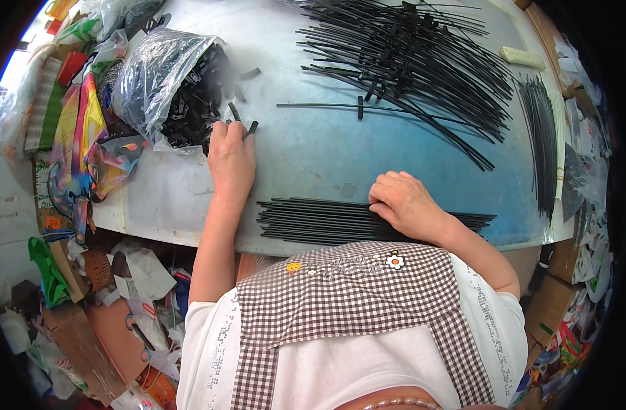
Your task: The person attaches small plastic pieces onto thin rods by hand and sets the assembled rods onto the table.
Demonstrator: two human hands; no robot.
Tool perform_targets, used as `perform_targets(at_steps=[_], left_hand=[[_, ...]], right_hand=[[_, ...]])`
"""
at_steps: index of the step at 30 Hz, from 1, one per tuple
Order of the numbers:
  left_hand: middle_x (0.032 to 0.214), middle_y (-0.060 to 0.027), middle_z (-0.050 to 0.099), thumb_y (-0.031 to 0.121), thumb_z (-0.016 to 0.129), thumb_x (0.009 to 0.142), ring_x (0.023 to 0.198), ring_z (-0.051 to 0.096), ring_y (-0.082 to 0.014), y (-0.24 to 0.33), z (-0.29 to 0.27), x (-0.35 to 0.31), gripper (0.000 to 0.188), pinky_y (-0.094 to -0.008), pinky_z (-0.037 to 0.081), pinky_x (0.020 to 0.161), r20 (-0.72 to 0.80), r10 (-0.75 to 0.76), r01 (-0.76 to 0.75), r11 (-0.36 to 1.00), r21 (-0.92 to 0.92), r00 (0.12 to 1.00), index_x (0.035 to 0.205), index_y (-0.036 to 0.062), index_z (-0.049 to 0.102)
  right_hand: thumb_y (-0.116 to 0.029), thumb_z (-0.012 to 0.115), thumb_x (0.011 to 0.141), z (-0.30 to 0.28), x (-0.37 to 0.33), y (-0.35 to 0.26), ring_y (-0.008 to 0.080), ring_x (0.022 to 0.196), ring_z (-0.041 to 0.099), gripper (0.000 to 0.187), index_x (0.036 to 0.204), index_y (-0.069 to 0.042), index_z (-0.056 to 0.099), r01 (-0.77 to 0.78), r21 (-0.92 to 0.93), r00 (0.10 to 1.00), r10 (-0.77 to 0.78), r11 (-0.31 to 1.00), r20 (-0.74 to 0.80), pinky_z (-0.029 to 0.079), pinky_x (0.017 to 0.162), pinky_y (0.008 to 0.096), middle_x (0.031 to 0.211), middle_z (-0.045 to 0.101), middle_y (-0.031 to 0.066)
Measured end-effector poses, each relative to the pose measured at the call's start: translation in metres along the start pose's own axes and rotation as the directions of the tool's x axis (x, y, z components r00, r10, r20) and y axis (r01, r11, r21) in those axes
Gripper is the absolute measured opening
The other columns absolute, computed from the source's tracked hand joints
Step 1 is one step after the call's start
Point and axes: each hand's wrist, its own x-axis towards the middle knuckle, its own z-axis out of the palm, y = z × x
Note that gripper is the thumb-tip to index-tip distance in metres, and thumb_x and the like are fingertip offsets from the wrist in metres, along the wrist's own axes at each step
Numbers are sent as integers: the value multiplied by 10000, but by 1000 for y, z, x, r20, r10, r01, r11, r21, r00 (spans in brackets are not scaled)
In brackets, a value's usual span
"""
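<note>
My left hand [232, 157] is at the mouth of a clear plastic bag [145, 82] lying on its side. Short black tube pieces [197, 102] fill the bag and spill from its opening. From between the thumb and fingers of that hand pokes one short black tube piece [252, 128]. Closer to my body, a row of thin black rods [313, 220] lies side by side along the table's near edge. Over these rods rests my right hand [405, 205], its fingers curled in; whatever they grip is hidden.
A large pile of black rods with short crosspieces [408, 61] covers the far right of the table [272, 150]. Another rod bundle [539, 143] lies along the right edge, near a pale block [522, 57]. Colourful fabric [87, 137] hangs at the left; cardboard and bags crowd below.
</note>
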Motion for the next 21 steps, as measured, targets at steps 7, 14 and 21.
perform_targets(at_steps=[7,14,21], left_hand=[[949,-85,647,67,660,939,782,554,-145,16,-21,-4,133,-287,467,718,439,-232,481,173,-859,868,1055,28,608],[969,-83,652,69,640,966,781,548,-121,45,-33,-13,115,-252,458,726,564,-62,491,-420,-763,823,1069,30,607],[955,-94,646,70,656,952,793,551,-139,43,-33,-13,116,-255,457,715,589,0,507,-507,-697,808,1050,25,615]], right_hand=[[-7,662,900,-7,10,-3,200,736,632,56,951,-25,651,-193,327,928,280,925,-246,492,656,327,840,653,78],[50,627,912,-5,24,-5,187,640,606,306,1190,-53,701,52,176,895,33,983,-445,500,599,300,825,674,92],[53,631,900,-16,18,-10,166,611,600,277,1141,-50,721,61,10,905,-51,998,-423,478,568,275,797,681,95]])
